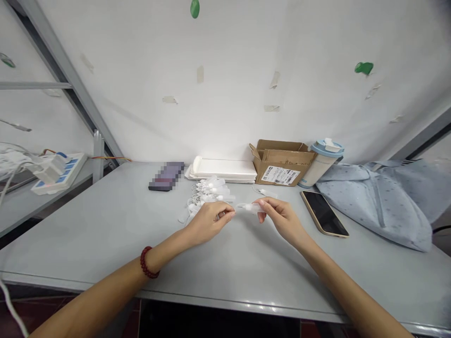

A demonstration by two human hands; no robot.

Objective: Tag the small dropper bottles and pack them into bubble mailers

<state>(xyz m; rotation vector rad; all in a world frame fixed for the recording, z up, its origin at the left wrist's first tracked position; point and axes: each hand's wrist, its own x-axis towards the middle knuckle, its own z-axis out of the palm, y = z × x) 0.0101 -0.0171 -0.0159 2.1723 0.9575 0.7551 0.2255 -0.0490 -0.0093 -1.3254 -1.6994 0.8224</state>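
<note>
My right hand (pixel 280 217) pinches a small clear plastic bottle (pixel 251 207), held level just above the grey table (pixel 105 234). My left hand (pixel 210 219) is closed in a pinch at the bottle's left end, on a tiny part I cannot make out. A red bead bracelet (pixel 147 263) is on my left wrist. Just behind my left hand lies a heap of several similar small clear bottles (pixel 210 191) with white loops.
A stack of white trays (pixel 221 170), an open cardboard box (pixel 282 163), a blue-lidded cup (pixel 321 162) and a dark flat object (pixel 166 176) line the wall. A phone (pixel 324 213) and a blue cloth bag (pixel 380 199) lie right. A power strip (pixel 58 171) sits far left.
</note>
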